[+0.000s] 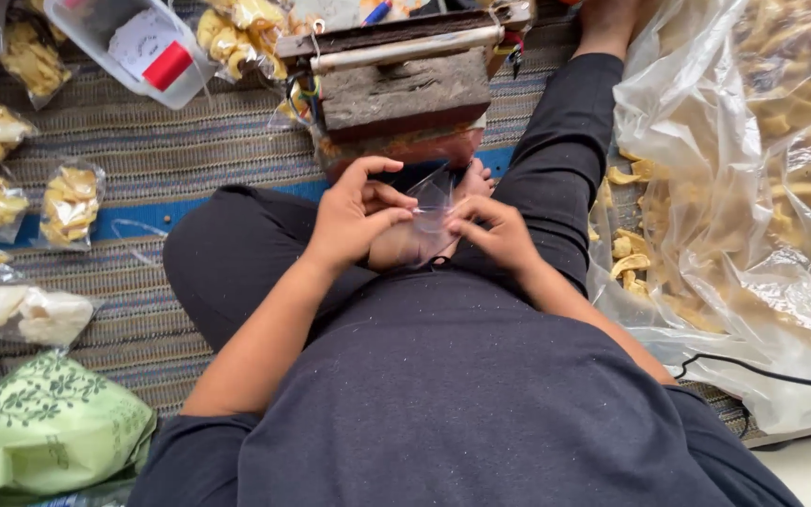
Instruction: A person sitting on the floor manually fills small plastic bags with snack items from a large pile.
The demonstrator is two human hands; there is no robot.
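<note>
A: Striped woven mat (190, 141) on the floor, person sitting cross-legged on it. Small packed snack bags (69, 205) lie off to the left, and a huge clear sack of chips (762, 169) is on the right.

B: And the hands? Left hand (354, 221) and right hand (495, 230) both pinch a small empty clear bag (429, 214) over the lap, just in front of a worn sealing machine (405, 89).
</note>
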